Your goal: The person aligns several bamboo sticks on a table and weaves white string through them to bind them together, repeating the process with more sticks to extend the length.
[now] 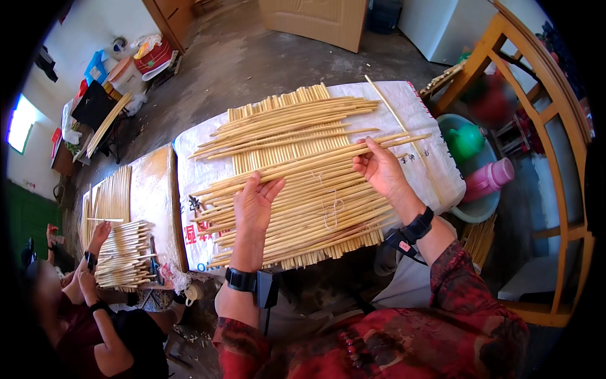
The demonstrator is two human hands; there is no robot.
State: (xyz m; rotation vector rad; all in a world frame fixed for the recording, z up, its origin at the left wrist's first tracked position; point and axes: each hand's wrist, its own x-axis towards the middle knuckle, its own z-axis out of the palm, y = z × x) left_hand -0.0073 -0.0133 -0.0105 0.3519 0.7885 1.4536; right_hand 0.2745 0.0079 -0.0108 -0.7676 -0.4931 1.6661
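Note:
Between my two hands runs a small bunch of long straw-coloured stalks (315,156), held crosswise above the table. My left hand (254,205) is closed around their left part, thumb on top. Farther right, my right hand (380,169) pinches the same bunch between thumb and fingers. Below lie many long crosswise stalks (297,221) on top of a layer of stalks (252,158) running front to back. A loose white thread (336,205) curls over the near stalks. Another pile of crosswise stalks (290,117) rests beyond my hands.
A white woven sheet (196,142) covers the table; one single stalk (391,107) lies at its right. Right of it, a basin (483,211) holds a green jug (467,140) and pink flask (492,179). At left, a person's hand (101,232) works over another stalk-laden table (151,196).

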